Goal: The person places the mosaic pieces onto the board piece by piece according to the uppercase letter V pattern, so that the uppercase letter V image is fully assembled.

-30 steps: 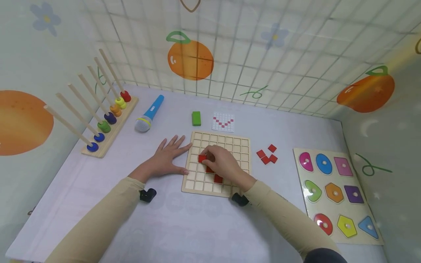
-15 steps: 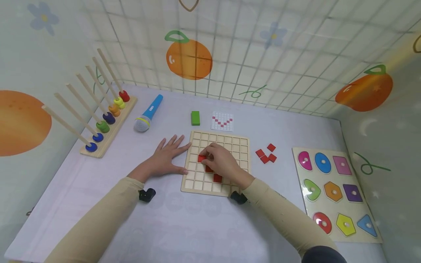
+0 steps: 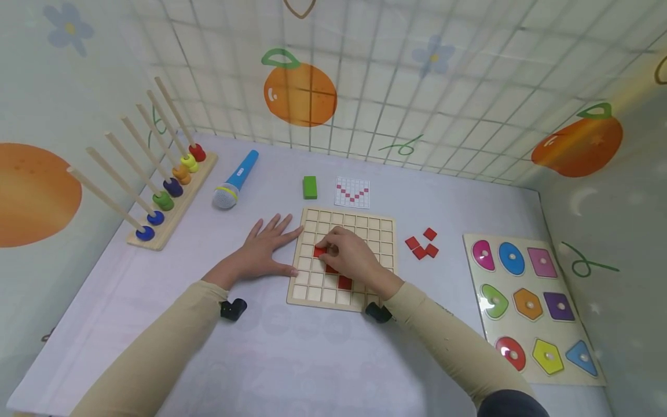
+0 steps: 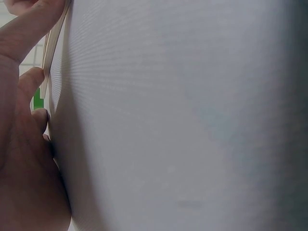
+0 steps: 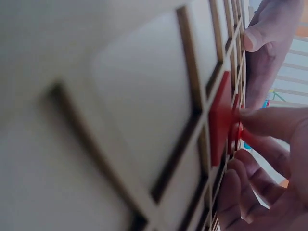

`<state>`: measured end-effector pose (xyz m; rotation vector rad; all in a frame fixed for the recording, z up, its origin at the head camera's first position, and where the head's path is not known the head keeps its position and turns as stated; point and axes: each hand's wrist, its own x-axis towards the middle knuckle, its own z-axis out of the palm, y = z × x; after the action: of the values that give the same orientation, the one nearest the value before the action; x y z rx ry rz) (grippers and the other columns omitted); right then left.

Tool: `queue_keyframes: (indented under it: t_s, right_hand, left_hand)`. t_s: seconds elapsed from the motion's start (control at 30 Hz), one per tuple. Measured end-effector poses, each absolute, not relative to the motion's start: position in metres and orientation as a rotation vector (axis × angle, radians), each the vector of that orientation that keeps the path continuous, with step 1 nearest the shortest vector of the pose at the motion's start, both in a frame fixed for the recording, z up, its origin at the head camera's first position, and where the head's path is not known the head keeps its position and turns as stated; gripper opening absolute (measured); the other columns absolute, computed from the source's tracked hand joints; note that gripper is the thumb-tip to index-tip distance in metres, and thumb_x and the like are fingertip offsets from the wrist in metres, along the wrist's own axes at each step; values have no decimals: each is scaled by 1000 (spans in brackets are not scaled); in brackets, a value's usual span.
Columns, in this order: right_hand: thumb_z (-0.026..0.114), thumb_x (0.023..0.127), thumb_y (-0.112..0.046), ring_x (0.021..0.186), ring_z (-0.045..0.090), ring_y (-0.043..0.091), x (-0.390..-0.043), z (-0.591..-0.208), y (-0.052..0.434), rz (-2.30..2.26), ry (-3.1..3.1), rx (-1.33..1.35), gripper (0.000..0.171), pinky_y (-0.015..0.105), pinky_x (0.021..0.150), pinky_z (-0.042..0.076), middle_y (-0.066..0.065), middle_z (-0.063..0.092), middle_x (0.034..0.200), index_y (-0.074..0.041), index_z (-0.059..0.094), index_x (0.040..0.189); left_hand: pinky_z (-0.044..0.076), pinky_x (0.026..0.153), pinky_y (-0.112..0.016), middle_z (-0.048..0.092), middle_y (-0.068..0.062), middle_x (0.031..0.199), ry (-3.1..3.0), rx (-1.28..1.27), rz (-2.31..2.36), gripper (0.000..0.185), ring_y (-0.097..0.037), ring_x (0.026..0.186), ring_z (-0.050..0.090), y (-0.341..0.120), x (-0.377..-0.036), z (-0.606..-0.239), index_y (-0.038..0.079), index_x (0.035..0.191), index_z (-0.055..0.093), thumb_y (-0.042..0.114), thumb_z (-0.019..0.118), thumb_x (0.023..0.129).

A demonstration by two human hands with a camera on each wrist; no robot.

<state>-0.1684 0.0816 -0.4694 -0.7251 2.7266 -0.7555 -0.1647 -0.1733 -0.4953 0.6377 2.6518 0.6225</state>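
Note:
A wooden grid board [image 3: 307, 294] lies on the table. My left hand [image 3: 260, 252] is spread flat beside it, thumb and index finger touching its left edge. Over the board, my right hand [image 3: 351, 258] pinches a red square tile [image 3: 319, 252] at a cell on the left side, fingers curled. Two more red tiles sit in cells running diagonally down to the right; the middle one is partly hidden by the hand, and the nearest red tile [image 5: 220, 122] shows large in the right wrist view. Several loose red tiles [image 3: 419, 252] lie right of the board.
Behind the board are a green block [image 3: 310, 187] and a pattern card [image 3: 352, 192] with a red V of squares. A toy microphone [image 3: 235, 180] and a peg stand [image 3: 172, 223] with coloured beads are at the left. A shape puzzle board [image 3: 508, 269] lies at the right.

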Motion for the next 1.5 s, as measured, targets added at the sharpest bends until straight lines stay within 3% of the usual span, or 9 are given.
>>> queue_keyframes:
  t_s: [0.3,0.9,1.5]
  right_hand:
    - [76,91,-23,85,54,11,-166,-469,85,-810,2691,-715,28,25,74,50,-4,60,106,-17,74,118]
    - [70,96,-25,89,58,11,-161,-469,102,-937,2684,-671,21,26,77,54,-5,60,103,-17,74,115]
    - [74,95,-26,92,60,15,-149,-465,154,-938,2741,-541,26,33,81,55,-3,63,103,-16,74,119]
  left_hand:
    - [-12,123,-54,2,-6,172,2655,637,622,107,-30,157,-9,-174,-165,-496,27,163,25,71,74,78]
    - [-12,123,-53,3,-6,172,2652,634,634,106,-30,157,-9,-173,-164,-494,27,163,26,69,74,79]
    - [-13,123,-52,2,-6,172,2656,608,628,107,-29,157,-10,-172,-163,-494,28,163,25,68,75,78]
